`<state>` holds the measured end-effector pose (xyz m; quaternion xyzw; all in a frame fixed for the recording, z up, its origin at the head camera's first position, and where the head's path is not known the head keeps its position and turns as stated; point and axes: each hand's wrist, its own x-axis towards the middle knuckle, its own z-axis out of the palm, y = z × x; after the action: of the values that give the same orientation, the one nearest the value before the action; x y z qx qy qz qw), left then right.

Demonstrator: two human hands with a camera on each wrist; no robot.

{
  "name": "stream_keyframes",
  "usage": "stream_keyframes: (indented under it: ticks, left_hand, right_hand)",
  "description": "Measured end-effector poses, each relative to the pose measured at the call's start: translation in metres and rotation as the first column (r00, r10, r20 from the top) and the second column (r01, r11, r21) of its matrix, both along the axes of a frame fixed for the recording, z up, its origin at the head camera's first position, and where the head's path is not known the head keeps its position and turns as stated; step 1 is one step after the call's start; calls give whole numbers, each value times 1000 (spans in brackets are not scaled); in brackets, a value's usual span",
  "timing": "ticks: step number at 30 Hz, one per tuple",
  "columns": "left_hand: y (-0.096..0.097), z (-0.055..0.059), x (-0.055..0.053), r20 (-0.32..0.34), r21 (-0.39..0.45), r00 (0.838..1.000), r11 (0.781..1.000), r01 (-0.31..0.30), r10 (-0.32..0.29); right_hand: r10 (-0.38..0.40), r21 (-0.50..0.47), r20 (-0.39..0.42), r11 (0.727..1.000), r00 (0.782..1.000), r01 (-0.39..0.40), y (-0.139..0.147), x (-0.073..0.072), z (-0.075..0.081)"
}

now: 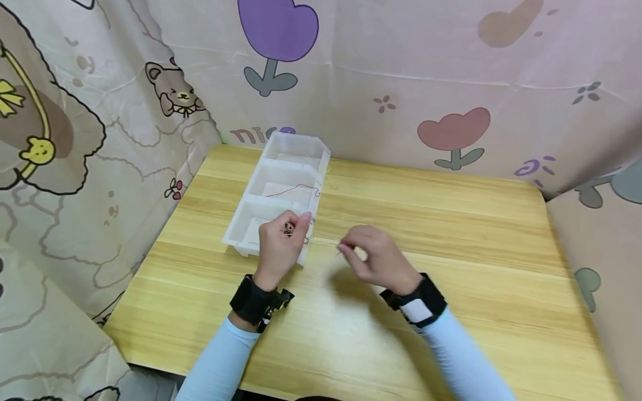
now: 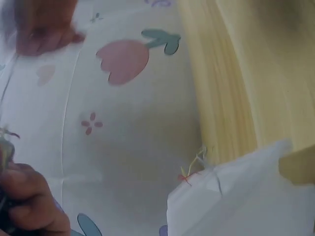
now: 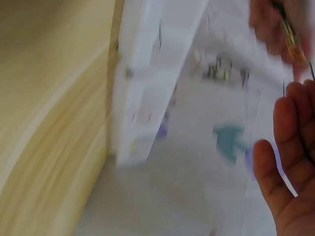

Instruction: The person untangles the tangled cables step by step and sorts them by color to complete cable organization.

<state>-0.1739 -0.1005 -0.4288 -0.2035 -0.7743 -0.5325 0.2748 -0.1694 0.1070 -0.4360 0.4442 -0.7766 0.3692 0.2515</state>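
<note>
My left hand (image 1: pixel 278 248) grips a small bundle of thin coloured strands (image 1: pixel 288 228) above the near right edge of a white compartment tray (image 1: pixel 236 234). Whether they are wire or thread, I cannot tell. Just right of the tray, my right hand (image 1: pixel 373 256) pinches a fine strand (image 1: pixel 326 244) between thumb and fingertips; it runs toward the left hand. A red strand (image 1: pixel 296 188) lies across the tray's middle compartment to its right rim. In the left wrist view, yellow and red strands (image 2: pixel 189 174) hang on the tray's edge. The right wrist view shows the bundle (image 3: pixel 291 42) blurred.
The tray stands on a wooden table (image 1: pixel 451 234), toward its back left. Patterned cloth (image 1: pixel 371 67) hangs behind the table and along both sides. Each wrist wears a black strap (image 1: pixel 253 299) with a device on it.
</note>
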Motion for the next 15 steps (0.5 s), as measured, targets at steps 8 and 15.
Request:
stream_keyframes:
  ticks: [8, 15]
  left_hand:
    - [8, -12, -6, 44, 21, 999, 1000, 19, -20]
    - [22, -7, -7, 6, -7, 1000, 1000, -8, 8]
  right_hand:
    - [-187, -58, 40, 980, 982, 189, 30, 7, 4]
    - [-134, 3, 126, 991, 983, 135, 0, 22, 9]
